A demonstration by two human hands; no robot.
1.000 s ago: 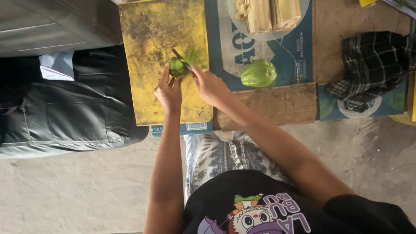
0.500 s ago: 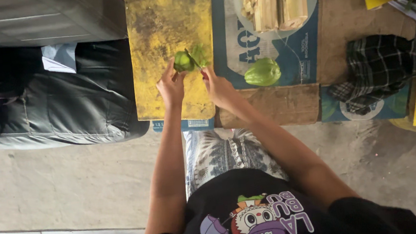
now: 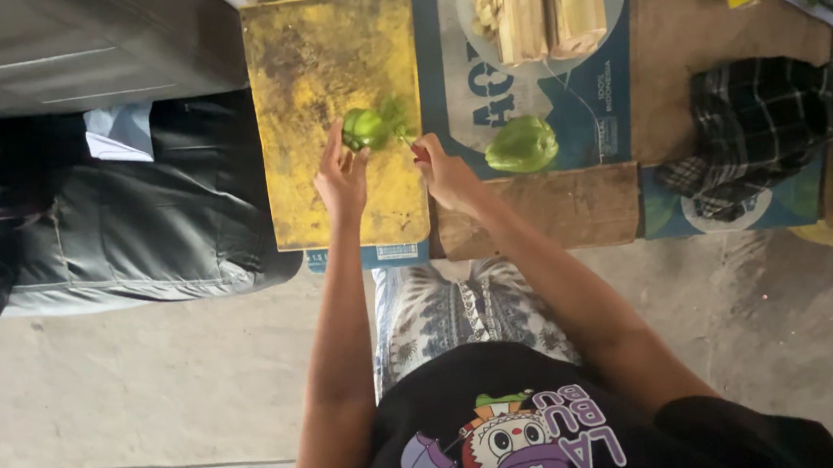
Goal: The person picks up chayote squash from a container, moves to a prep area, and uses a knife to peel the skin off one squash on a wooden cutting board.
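- Currently the left hand [image 3: 339, 175] steadies a green bell pepper [image 3: 365, 127] on the yellow cutting board [image 3: 321, 62], upper centre of the frame, fingers curled against it.
- Beside it, the right hand [image 3: 443, 171] is closed around what looks like a small knife, its blade barely visible.
- Judging by this, cutting is underway; the next stroke calls for a firm hold.
- A whole green pepper [image 3: 521, 144] waits to the right on cardboard.

A bare grey concrete floor [image 3: 149, 388] fills the near part of the scene. A dark leather sofa [image 3: 114, 220] sits at left, under soft, even light.
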